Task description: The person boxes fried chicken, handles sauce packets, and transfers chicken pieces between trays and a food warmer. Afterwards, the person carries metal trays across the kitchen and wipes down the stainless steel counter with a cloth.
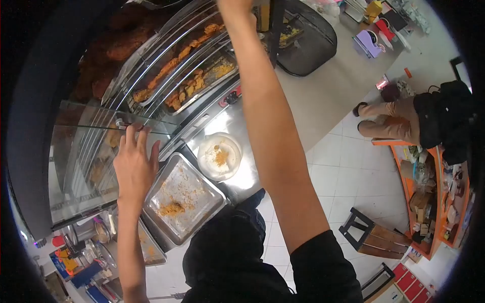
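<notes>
My left hand [134, 160] is at the glass door [83, 169] of the food display case, its fingertips near a small metal knob [120, 122]. Its thumb stands apart from the bent fingers. Reaching up past the case, my right hand [235, 7] is cut off by the top edge, so its fingers are hidden. Inside the case, golden fried pieces [197, 83] lie in trays on wire racks [151, 83]. Below the case are a metal tray [209, 204] with orange crumbs and a round whitish bowl [204, 161] with crumbs in it.
A black rounded lid or tray [310, 48] lies on the counter [323, 91]. A person [404, 118] stands at the right beside orange shelves [434, 212]. A wooden stool [379, 237] is on the tiled floor. Another crumb-strewn tray [151, 252] sits at lower left.
</notes>
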Demonstrator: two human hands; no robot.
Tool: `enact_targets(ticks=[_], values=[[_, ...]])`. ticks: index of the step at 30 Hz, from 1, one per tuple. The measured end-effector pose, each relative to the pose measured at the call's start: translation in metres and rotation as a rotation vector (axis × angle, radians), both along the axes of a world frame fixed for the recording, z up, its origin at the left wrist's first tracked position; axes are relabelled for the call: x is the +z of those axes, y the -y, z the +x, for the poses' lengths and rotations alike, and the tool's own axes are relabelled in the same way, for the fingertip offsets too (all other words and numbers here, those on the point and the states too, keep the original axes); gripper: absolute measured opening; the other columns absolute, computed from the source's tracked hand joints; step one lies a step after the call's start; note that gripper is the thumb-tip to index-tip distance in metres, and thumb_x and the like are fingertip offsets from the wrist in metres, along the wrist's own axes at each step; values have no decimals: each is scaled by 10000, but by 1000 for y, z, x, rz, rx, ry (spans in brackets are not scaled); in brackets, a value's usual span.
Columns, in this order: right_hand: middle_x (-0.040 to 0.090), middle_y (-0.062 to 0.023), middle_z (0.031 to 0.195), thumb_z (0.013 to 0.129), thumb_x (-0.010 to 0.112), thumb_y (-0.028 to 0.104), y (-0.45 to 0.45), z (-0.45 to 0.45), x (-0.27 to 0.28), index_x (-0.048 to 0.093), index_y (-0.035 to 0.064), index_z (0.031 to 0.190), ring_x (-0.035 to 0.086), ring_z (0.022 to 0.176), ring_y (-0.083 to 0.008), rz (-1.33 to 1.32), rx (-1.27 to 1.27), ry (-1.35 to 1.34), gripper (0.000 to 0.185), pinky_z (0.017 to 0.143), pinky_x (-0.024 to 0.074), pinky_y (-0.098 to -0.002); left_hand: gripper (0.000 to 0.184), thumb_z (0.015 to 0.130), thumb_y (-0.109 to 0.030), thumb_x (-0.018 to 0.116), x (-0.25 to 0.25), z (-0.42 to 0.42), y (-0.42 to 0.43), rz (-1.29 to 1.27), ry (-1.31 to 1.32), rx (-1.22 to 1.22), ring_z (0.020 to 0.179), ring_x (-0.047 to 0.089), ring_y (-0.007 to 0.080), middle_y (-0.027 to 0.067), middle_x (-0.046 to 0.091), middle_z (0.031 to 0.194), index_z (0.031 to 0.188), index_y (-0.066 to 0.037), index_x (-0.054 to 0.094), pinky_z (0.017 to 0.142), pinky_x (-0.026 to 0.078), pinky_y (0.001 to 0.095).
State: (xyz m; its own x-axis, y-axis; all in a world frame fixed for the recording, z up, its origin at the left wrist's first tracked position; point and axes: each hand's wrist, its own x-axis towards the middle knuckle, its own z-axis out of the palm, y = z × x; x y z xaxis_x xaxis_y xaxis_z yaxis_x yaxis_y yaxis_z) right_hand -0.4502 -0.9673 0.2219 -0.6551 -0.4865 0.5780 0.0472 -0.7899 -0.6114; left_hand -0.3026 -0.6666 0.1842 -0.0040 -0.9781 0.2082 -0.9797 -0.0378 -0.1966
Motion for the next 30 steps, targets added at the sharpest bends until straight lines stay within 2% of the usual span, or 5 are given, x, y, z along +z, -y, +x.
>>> enact_targets(ticks=[3,12,22,25,30], values=[[623,-142,1124,865,613,54,19,2,-18,614,20,1185,632,929,-214,203,-471,-710,322,759,517,-321,300,839,-140,683,2,-1,-1,-17,-14,-24,917,597,314,105,558,1146,1113,-58,591,723,529,408],[628,-101,872,867,732,175,-114,-22,-58,609,17,1017,618,822,-216,-52,-142,-518,250,738,528,-343,264,836,-146,690,-4,14,-9,-31,-2,-54,938,611,310,100,554,1184,1069,-64,595,705,536,407],[622,-152,1144,833,628,57,-416,95,-297,546,106,1267,606,1019,-360,449,1323,-1072,445,916,499,-423,297,856,-210,684,-2,31,-27,-95,-80,-174,1028,620,299,72,586,1231,1122,-101,608,789,534,400],[589,-141,1240,872,574,90,-444,133,-310,525,97,1303,570,1130,-334,-133,1176,-1539,434,980,453,-458,272,844,-191,700,7,29,-53,-238,-231,-175,1028,626,317,78,602,1222,1087,-90,632,816,529,390],[582,-178,1240,912,513,162,-511,181,-327,475,64,1360,561,1167,-296,77,853,-2049,460,963,411,-571,219,808,-71,723,-11,47,-137,-360,-350,35,1016,635,338,148,647,1112,1014,-32,662,847,514,374]])
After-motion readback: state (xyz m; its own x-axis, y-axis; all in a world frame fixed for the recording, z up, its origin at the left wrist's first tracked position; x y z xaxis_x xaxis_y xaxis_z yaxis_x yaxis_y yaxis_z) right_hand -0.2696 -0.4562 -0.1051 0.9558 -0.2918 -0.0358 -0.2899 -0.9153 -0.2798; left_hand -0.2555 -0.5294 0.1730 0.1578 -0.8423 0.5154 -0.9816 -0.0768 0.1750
